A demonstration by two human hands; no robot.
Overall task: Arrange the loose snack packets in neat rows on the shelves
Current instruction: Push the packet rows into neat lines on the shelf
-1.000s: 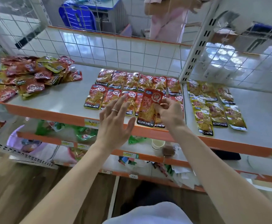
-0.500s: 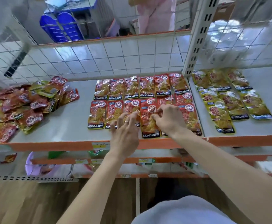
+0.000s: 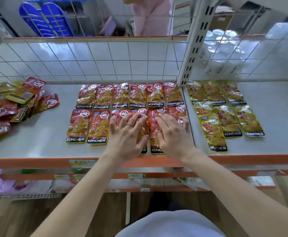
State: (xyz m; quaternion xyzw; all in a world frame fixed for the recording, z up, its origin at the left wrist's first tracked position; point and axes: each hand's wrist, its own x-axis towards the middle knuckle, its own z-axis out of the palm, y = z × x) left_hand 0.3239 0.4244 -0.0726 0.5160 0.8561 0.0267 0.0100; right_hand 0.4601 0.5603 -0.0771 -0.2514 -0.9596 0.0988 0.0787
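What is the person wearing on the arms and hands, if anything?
The left forearm and right forearm are bare, with no sleeve, watch or bracelet in view. The left hand wears one thin ring, gold to pink in tone. The right hand shows no ring and no glove.

On the grey shelf [image 3: 42, 134], two neat rows of red snack packets [image 3: 104, 98] at the middle. Loose heap [image 3: 11, 106] at left, yellow packets [image 3: 225, 117] in rows at right.

red packets [image 3: 98, 127], yellow packets [image 3: 225, 120], orange-edged shelf [image 3: 28, 162]
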